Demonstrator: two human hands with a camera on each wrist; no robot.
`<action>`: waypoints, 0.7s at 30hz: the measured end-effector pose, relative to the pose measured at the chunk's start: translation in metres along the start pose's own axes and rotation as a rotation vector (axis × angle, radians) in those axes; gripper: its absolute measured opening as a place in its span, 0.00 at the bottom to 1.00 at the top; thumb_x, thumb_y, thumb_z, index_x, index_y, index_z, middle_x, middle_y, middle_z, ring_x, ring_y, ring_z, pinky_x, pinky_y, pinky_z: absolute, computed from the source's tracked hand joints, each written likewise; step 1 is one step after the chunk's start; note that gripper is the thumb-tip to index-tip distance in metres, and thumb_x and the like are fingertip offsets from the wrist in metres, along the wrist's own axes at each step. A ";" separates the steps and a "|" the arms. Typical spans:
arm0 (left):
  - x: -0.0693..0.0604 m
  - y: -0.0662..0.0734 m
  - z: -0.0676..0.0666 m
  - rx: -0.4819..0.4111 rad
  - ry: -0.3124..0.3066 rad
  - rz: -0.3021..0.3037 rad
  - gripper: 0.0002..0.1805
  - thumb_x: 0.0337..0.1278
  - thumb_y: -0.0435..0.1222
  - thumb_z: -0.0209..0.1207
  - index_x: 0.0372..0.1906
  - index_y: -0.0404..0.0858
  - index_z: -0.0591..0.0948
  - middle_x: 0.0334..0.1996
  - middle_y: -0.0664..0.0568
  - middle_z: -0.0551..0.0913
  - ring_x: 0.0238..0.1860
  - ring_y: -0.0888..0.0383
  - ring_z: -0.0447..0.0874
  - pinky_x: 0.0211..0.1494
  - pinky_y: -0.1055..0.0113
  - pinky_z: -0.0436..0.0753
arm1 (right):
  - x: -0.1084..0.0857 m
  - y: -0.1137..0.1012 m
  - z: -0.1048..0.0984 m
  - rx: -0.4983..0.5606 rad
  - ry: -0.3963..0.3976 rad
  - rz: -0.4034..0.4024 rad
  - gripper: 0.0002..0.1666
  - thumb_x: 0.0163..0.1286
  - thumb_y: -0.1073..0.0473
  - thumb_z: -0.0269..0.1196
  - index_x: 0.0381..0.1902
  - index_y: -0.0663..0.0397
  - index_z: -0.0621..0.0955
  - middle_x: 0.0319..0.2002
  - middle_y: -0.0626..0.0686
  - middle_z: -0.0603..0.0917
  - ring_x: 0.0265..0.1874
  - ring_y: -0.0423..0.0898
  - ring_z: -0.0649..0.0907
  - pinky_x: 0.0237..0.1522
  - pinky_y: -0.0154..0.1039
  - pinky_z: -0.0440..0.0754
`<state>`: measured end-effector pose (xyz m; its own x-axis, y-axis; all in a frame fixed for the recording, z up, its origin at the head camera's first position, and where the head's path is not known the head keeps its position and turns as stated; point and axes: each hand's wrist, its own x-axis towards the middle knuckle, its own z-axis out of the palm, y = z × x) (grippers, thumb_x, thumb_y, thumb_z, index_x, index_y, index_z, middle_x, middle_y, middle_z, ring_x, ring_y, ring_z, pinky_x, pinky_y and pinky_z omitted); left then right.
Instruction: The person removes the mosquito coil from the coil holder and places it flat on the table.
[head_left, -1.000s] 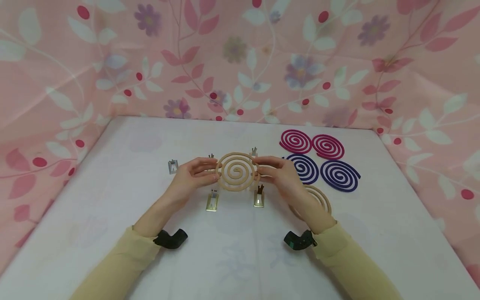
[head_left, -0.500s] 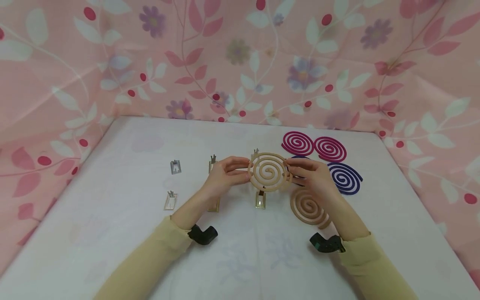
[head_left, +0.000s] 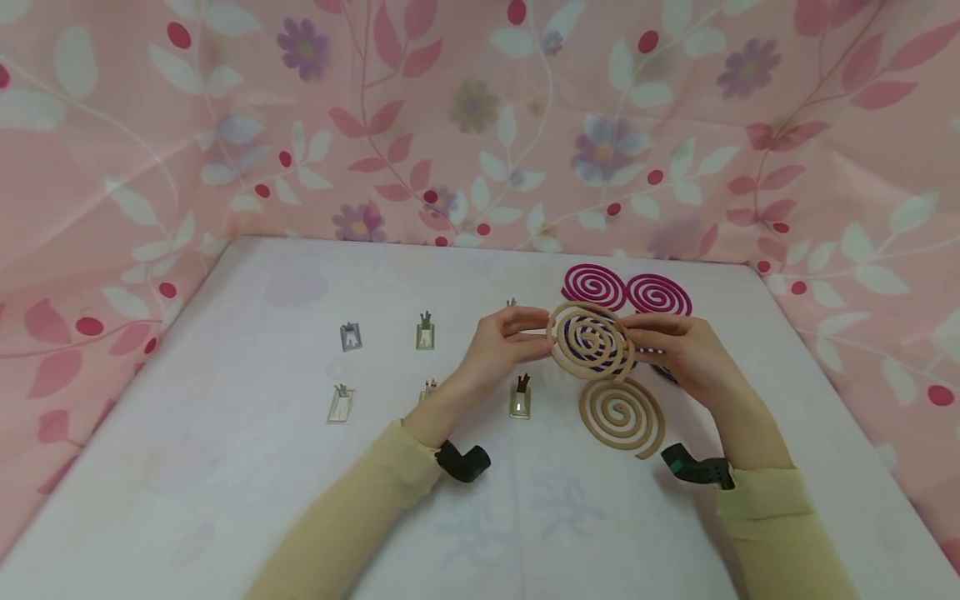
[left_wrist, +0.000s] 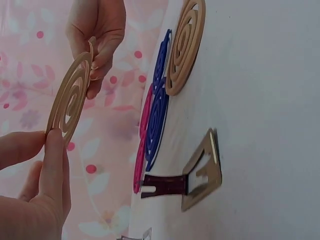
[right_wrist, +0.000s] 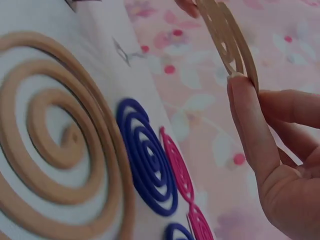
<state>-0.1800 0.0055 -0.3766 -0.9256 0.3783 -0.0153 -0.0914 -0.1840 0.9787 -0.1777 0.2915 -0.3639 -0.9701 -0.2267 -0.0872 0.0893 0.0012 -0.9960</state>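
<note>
A tan mosquito coil hangs above the table, pinched at its two sides. My left hand holds its left edge between thumb and fingers. On the opposite edge my right hand grips it the same way; the right wrist view shows the coil between thumb and fingertips. Tilted toward the head camera, it overlaps a blue coil that shows through its gaps. A second tan coil lies flat just below. Blue coils and pink coils lie behind, the blue ones partly hidden by the held coil and right hand.
Several small metal coil stands with raised prongs sit left of the coils, among them a brass one, a silver one and another. My left hand and forearm partly cover some. Pink floral cloth walls the white table.
Both hands have carried the tan coil rightward, from above the metal stands to over the blue coils. The stands at left have come into view, and the tan coil on the table is uncovered.
</note>
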 end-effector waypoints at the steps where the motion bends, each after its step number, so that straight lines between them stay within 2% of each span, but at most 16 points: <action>1: 0.003 -0.002 0.005 -0.003 0.004 -0.001 0.24 0.60 0.22 0.62 0.62 0.29 0.74 0.61 0.36 0.79 0.55 0.47 0.85 0.56 0.60 0.85 | -0.001 0.001 -0.006 0.008 -0.003 -0.004 0.13 0.71 0.67 0.62 0.51 0.60 0.86 0.44 0.46 0.89 0.42 0.40 0.87 0.44 0.36 0.87; 4: 0.010 -0.008 0.020 -0.007 0.028 -0.015 0.23 0.60 0.23 0.63 0.61 0.31 0.76 0.60 0.36 0.80 0.54 0.47 0.85 0.55 0.61 0.85 | -0.003 0.003 -0.023 0.020 -0.012 -0.008 0.13 0.72 0.68 0.61 0.52 0.59 0.86 0.45 0.47 0.89 0.43 0.40 0.87 0.45 0.35 0.87; 9: 0.022 -0.018 0.043 -0.029 0.078 -0.017 0.20 0.60 0.23 0.62 0.57 0.31 0.78 0.56 0.37 0.82 0.49 0.51 0.86 0.52 0.63 0.86 | -0.006 0.007 -0.046 -0.010 0.026 0.010 0.14 0.72 0.68 0.60 0.52 0.56 0.86 0.46 0.46 0.88 0.44 0.39 0.86 0.45 0.34 0.87; 16: 0.043 -0.032 0.078 -0.060 0.142 0.010 0.17 0.56 0.22 0.64 0.52 0.31 0.81 0.50 0.42 0.86 0.45 0.53 0.88 0.45 0.67 0.88 | -0.013 0.012 -0.082 0.026 0.007 -0.015 0.17 0.72 0.72 0.57 0.55 0.59 0.84 0.47 0.45 0.88 0.45 0.39 0.86 0.45 0.34 0.87; 21: 0.049 -0.041 0.100 -0.121 0.154 -0.009 0.16 0.55 0.21 0.64 0.50 0.31 0.82 0.46 0.46 0.87 0.39 0.59 0.88 0.43 0.68 0.88 | -0.022 0.018 -0.107 0.069 0.010 -0.009 0.19 0.74 0.73 0.53 0.53 0.56 0.85 0.47 0.45 0.89 0.45 0.39 0.86 0.44 0.34 0.87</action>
<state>-0.1847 0.1223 -0.3968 -0.9690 0.2387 -0.0639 -0.1346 -0.2929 0.9466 -0.1784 0.4005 -0.3814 -0.9731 -0.2163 -0.0790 0.0957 -0.0678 -0.9931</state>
